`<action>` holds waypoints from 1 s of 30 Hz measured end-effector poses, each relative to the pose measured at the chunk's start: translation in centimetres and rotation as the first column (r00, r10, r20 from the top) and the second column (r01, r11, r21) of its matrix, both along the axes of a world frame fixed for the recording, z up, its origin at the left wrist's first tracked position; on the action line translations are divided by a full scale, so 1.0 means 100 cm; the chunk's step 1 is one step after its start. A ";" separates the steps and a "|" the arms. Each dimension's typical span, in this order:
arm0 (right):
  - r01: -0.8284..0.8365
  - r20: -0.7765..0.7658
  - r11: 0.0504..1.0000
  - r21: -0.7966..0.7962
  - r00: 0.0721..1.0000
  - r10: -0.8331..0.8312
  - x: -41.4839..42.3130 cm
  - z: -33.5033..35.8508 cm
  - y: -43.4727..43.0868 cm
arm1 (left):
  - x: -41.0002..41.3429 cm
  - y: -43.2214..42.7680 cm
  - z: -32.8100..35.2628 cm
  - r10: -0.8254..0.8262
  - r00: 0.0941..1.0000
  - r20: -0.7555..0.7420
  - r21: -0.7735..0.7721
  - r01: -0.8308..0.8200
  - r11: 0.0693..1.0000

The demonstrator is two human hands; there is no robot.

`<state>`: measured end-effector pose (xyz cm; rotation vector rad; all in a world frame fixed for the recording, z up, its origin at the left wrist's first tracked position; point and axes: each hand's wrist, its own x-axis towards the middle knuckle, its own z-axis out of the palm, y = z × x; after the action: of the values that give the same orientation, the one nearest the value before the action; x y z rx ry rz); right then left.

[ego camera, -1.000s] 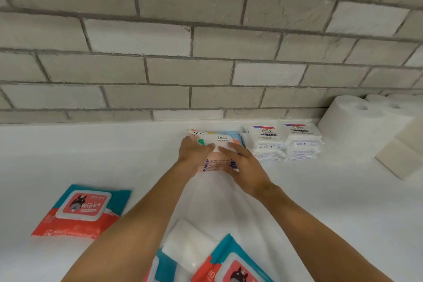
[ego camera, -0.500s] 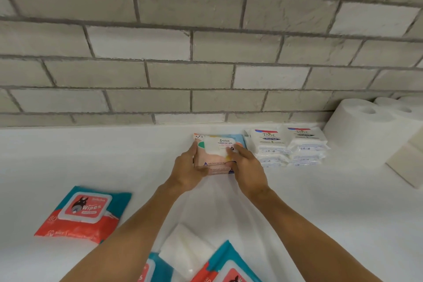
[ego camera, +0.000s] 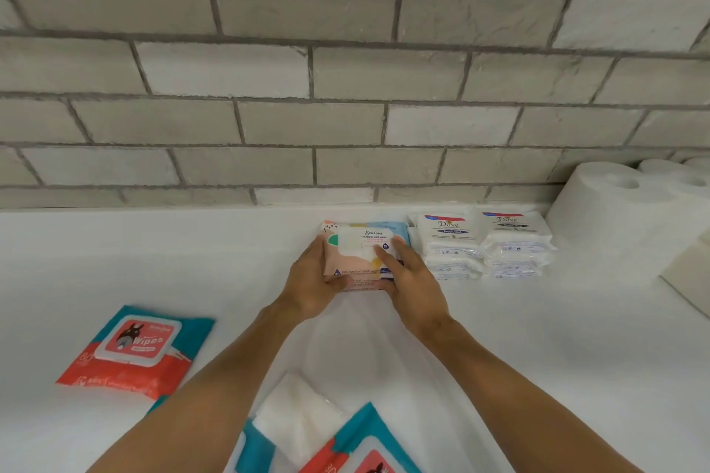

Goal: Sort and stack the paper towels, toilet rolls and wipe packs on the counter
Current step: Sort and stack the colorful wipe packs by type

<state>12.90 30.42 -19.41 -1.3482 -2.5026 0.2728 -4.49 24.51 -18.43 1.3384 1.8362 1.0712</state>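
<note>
A pastel wipe pack (ego camera: 365, 244) lies on top of another like it near the back wall. My left hand (ego camera: 313, 282) grips its left side and my right hand (ego camera: 409, 276) grips its right side, fingers over the lid. Right of it stand two stacks of white Dove wipe packs (ego camera: 447, 238) (ego camera: 513, 238). White paper rolls (ego camera: 607, 211) stand at the far right. A red and teal wipe pack (ego camera: 134, 349) lies at the front left. More red and teal packs (ego camera: 361, 449) and a folded white paper towel (ego camera: 297, 415) lie at the bottom edge.
The white counter (ego camera: 115, 253) runs to a grey brick wall (ego camera: 345, 69) at the back. A pale folded stack (ego camera: 687, 276) sits at the right edge, in front of the rolls.
Both hands have shifted slightly on the pastel pack, squaring it on the stack. The view has tilted a little; nothing else has moved.
</note>
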 end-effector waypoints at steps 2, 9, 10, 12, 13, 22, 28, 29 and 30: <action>-0.023 -0.014 1.000 0.010 1.000 0.023 0.000 0.002 -0.001 | 0.002 -0.004 0.001 0.033 0.999 -0.040 -0.009 -0.034 0.999; -0.092 -0.191 0.996 0.015 0.977 0.093 0.004 0.009 -0.012 | 0.009 -0.020 0.010 0.148 0.981 -0.129 -0.060 -0.157 0.986; -0.103 -0.217 0.994 0.026 0.970 0.106 0.005 0.010 -0.014 | 0.009 -0.024 0.010 0.166 0.977 -0.131 -0.069 -0.176 0.982; -0.112 -0.249 0.992 0.056 0.961 0.123 0.009 0.011 -0.018 | 0.006 -0.032 0.007 0.199 0.971 -0.134 -0.082 -0.211 0.974; -0.117 -0.252 0.991 0.069 0.959 0.131 0.011 0.011 -0.019 | 0.005 -0.037 0.008 0.211 0.969 -0.130 -0.085 -0.223 0.971; -0.146 -0.228 0.989 0.001 0.963 0.143 0.027 0.026 -0.036 | 0.010 -0.060 0.022 0.218 0.970 -0.107 -0.112 -0.230 0.967; -0.102 -0.371 0.972 -0.213 0.929 0.016 0.065 0.033 -0.091 | 0.029 -0.097 0.025 0.014 0.988 -0.153 -0.165 -0.039 0.985; -0.099 -0.360 0.965 -0.245 0.933 0.005 0.071 0.033 -0.100 | 0.032 -0.105 0.025 -0.028 0.984 -0.175 -0.183 -0.005 0.983; -0.104 -0.348 0.953 -0.283 0.938 -0.001 0.076 0.034 -0.110 | 0.035 -0.112 0.026 -0.075 0.978 -0.196 -0.200 0.035 0.979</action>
<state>20.49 19.39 -16.04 -1.2086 -2.2632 0.8520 -1.01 13.29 -15.87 1.4138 1.9807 0.7256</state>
